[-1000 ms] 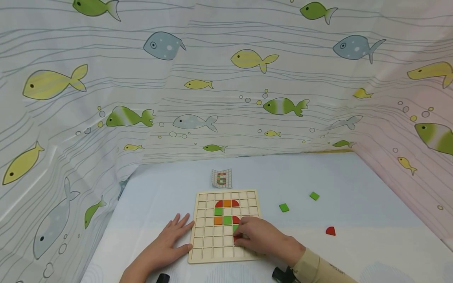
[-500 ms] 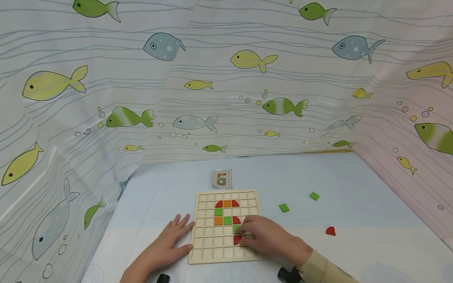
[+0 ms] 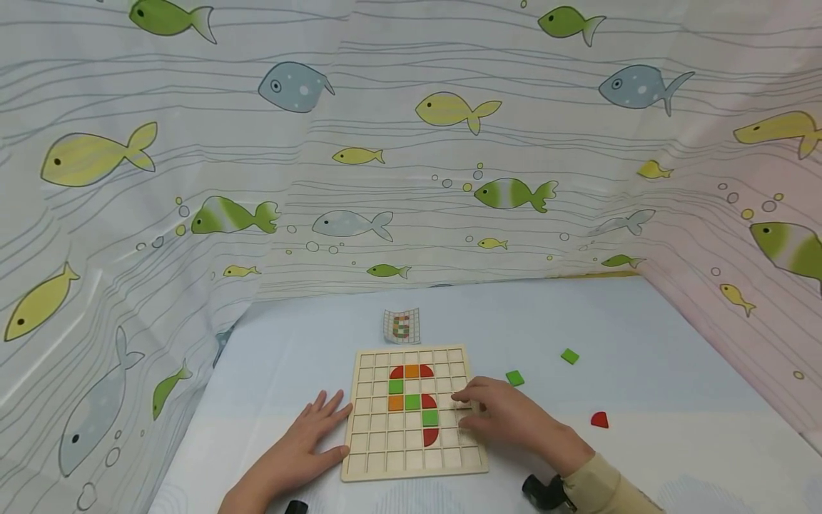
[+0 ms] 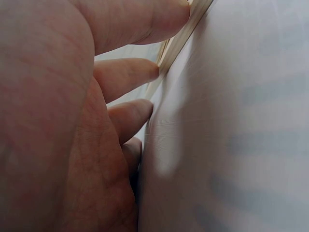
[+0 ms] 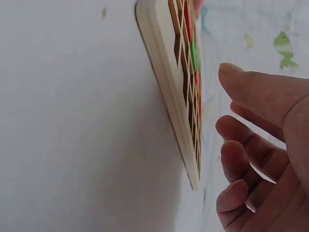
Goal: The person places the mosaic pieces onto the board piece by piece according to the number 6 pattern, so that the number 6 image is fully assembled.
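Note:
A wooden grid board [image 3: 379,453] lies flat on the table, with several red, orange and green tiles set in its cells. My left hand [image 3: 302,446] rests beside its left side, fingers spread, fingertips and thumb right at the edge. In the left wrist view, those fingers [image 4: 128,75] reach the board's wooden edge. Over the board's right side hovers my right hand [image 3: 514,414], thumb apart from the bent fingers, nothing between them. Left of its fingertips, a rounded red tile [image 3: 430,437] sits in a cell directly below a green square tile [image 3: 429,418].
Behind the board lies a small pattern card [image 3: 401,326]. Loose on the table to the right are a green square [image 3: 515,378], another green square [image 3: 569,356] farther back and a rounded red tile [image 3: 600,420]. A fish-printed curtain [image 3: 398,178] stands behind the table.
My right hand has let go of the rounded red tile, which stays in its cell below the green square, and has drawn back to the right. The left hand keeps its place.

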Demonstrator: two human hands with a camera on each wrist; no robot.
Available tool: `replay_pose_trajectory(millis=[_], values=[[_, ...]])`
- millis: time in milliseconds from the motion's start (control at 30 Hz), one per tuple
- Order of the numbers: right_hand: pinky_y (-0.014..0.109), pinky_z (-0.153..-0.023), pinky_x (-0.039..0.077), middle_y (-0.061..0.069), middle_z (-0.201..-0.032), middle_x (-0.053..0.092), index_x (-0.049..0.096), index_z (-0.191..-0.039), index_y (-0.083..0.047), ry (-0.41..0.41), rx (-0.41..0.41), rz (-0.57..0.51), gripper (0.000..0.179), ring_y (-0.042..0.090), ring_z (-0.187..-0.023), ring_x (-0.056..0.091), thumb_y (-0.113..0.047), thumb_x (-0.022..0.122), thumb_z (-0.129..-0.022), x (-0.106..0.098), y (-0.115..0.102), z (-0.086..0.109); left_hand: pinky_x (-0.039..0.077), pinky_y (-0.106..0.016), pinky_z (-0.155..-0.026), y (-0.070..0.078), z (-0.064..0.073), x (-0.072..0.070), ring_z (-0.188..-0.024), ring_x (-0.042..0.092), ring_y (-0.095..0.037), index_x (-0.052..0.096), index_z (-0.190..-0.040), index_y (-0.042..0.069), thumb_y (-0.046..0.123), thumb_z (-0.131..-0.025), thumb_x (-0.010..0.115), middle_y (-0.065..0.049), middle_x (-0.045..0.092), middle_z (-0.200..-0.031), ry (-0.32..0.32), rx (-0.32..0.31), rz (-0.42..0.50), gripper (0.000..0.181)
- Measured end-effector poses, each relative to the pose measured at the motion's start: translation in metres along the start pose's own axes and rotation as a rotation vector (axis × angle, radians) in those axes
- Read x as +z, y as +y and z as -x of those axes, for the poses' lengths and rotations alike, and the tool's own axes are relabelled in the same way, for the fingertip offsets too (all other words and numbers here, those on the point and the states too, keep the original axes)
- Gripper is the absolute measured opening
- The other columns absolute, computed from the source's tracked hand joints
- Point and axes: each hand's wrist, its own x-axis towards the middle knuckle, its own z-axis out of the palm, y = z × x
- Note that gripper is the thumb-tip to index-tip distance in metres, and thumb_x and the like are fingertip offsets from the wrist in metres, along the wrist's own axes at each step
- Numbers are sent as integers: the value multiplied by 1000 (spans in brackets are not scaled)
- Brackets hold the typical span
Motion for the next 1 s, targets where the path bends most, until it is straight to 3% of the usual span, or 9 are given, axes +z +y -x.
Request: replay_pose_trajectory(millis=[300,667,1000], values=[[24,-68,48,-12,-109,62,70,-124,-18,90,78,37,41,8,-82,53,-28,79,-86,-8,18,12,9,-59,-115,0,1,0,-148,9,-39,49,-147,10,49,-92,64,-10,28,-160,3,6,5,68],[24,-68,48,-6,-109,65,70,-122,-13,199,66,26,39,9,-79,54,-22,80,-85,-18,39,23,10,-60,-115,-1,0,0,-148,9,-40,49,-147,10,50,-93,63,-10,28,-160,-4,6,4,69],[26,-71,49,-9,-107,65,71,-122,-14,274,136,48,38,5,-79,54,-23,80,-85,-22,68,25,8,-60,-115,1,0,-1,-148,7,-39,48,-148,11,50,-93,63,-9,27,-160,-16,-11,20,69]])
